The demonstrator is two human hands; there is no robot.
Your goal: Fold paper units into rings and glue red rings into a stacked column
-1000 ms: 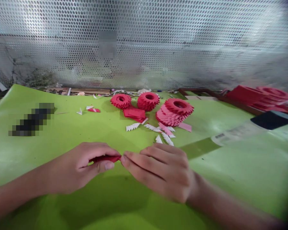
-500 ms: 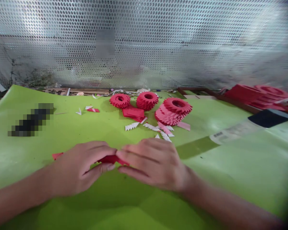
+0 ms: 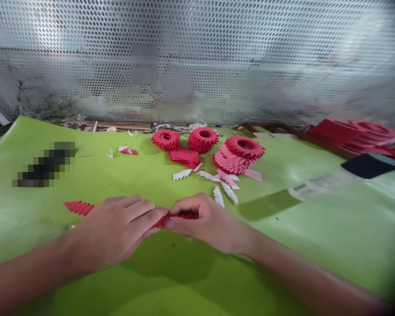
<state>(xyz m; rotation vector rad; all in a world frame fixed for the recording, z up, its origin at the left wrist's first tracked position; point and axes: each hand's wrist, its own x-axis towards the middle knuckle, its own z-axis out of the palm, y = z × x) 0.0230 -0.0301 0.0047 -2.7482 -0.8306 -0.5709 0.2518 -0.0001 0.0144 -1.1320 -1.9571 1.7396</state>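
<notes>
The left hand [image 3: 118, 230] and right hand [image 3: 207, 224] grasp a folded red paper strip [image 3: 179, 216] in a tight, even pinch, a serrated red paper piece [image 3: 77, 207] just beyond the left hand

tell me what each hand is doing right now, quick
Left hand: closed, pinching a red folded paper strip.
Right hand: closed, pinching the same strip.

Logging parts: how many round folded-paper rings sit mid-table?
3. A small paper ring, a taller one to its right, and a leaning ring stack furthest right; its layers may hide more.
</notes>
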